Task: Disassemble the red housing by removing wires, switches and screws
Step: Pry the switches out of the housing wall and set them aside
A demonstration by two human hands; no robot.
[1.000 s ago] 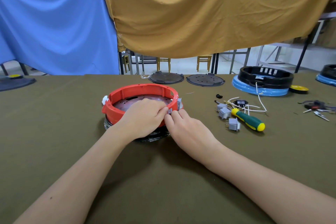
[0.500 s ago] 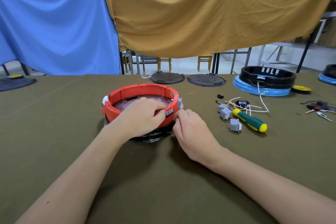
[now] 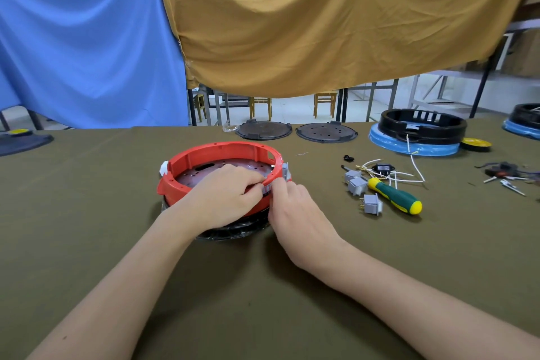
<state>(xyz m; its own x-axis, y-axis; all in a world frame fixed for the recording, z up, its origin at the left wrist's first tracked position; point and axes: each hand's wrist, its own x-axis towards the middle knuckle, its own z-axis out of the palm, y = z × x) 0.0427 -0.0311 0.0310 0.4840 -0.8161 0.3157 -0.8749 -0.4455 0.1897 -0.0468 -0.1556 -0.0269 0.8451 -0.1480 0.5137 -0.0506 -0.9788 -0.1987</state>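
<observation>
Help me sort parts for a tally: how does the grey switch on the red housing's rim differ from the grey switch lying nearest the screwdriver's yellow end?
The rim switch sits mounted in the red housing, upright; the loose switch lies free on the table cloth, its metal pins showing. Both hands work beside the rim switch; nothing touches the loose one. Both are small grey blocks.

The right hand [image 3: 295,207], which had slipped back a little from the red housing [image 3: 216,161], has closed in again, its fingertips pinching the grey switch [image 3: 267,187] on the near rim beside the left hand [image 3: 225,196].
</observation>
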